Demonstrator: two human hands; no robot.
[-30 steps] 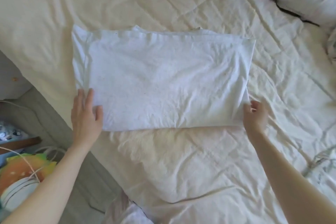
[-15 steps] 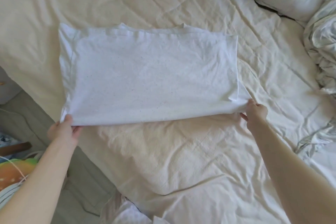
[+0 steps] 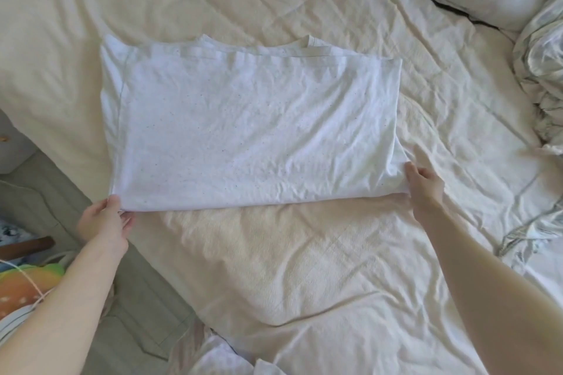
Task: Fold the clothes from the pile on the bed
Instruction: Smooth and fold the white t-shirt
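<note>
With both near corners pinched, the white speckled cotton t-shirt, already folded to a wide rectangle, lies flat mid-bed on the cream quilted bedspread, nearer its left edge. Left hand grips the near-left corner, right hand the near-right, likely so the fold edge lifts evenly for the next fold. Crumpled pale clothes pile sits at the bed's right edge.

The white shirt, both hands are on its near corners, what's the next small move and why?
Probably lift the near edge and carry it over to the far edge. The shirt lies flat as a wide rectangle on the bed, the left hand and right hand each pinch a near corner, so a fold in half seems set up.
</note>
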